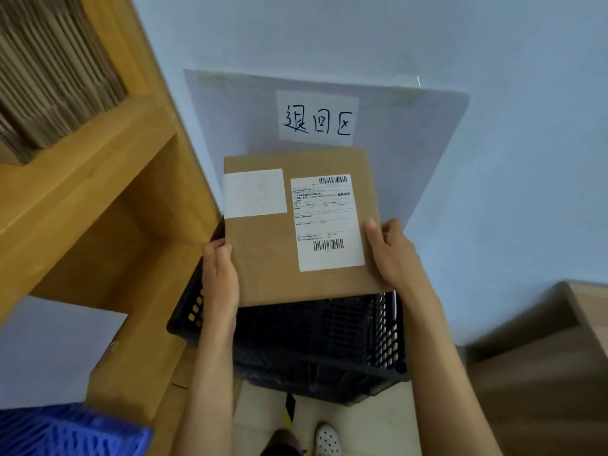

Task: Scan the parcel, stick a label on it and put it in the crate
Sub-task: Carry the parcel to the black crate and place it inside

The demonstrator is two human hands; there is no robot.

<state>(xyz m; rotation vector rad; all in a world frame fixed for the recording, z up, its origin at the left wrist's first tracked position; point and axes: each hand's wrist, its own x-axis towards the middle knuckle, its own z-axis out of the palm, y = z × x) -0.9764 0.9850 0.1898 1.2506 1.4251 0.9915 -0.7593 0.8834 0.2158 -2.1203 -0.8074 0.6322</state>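
Brown flat cardboard parcel [273,258] hangs over the open black perforated plastic crate [385,327], gripped on both sides. Left hand [218,278] clamps its left edge, right hand [393,255] clamps its right edge with the thumb on top. Two white labels sit on its face: a printed barcode label [327,222] and a faint blank one [255,193]. A handwritten paper sign [317,117] hangs on the wall behind.

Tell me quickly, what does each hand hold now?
Left hand: closed on the parcel's left edge.
Right hand: closed on its right edge.
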